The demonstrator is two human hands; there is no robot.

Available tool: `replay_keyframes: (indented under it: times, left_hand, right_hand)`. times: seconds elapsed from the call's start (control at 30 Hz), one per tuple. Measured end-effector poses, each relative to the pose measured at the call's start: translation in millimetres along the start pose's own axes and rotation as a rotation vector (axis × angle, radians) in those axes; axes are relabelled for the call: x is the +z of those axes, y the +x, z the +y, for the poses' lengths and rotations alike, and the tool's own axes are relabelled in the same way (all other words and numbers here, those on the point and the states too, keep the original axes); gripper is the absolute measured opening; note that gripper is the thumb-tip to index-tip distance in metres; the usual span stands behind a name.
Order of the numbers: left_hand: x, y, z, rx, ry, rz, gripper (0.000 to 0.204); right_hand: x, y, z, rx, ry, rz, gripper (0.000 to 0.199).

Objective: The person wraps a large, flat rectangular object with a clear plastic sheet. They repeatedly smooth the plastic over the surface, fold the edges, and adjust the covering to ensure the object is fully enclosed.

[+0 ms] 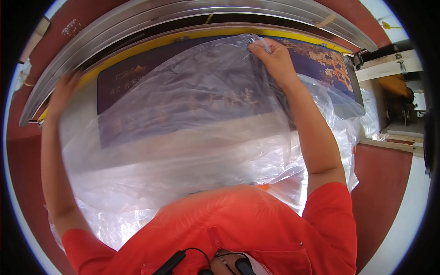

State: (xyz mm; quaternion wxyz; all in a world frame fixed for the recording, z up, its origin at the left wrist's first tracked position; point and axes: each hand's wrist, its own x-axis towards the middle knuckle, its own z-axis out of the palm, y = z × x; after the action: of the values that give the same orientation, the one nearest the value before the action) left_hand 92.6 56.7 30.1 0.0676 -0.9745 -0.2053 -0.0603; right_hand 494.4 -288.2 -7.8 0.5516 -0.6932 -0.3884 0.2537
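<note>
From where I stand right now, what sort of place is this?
Probably a workshop or factory, judging by the long metal rails, dark printed panel and clear plastic sheeting.

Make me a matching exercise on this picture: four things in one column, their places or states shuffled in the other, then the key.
Things
1. Right hand
2. Left hand
3. Dark printed panel
4. Silver metal rail

Places and states
A. Partly covered by clear plastic sheeting
B. Blurred, toward the left side of the picture
C. Curving across the top of the picture, beyond the panel
D. Pinching the upper edge of the sheeting

Right pairs
1-D, 2-B, 3-A, 4-C
</note>
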Motion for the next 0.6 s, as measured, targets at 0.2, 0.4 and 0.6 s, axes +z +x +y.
replay_keyframes:
  times: [0.2,0.4,0.6]
  left_hand:
    - [20.3,175.3,303.5,-0.003,-1.02,0.139,0.036]
    - [12.5,99.2,281.0,-0.345,-1.293,0.084,0.019]
    - [-0.9,-162.5,38.0,-0.711,-0.776,0.127,0.017]
  right_hand:
    - [12.0,6.4,-1.4,-0.095,0.003,-0.021,0.015]
    - [-5.3,-13.5,-10.5,-0.121,-0.316,-0.297,0.025]
    - [51.6,-73.6,-63.3,-0.323,-0.622,-0.675,0.024]
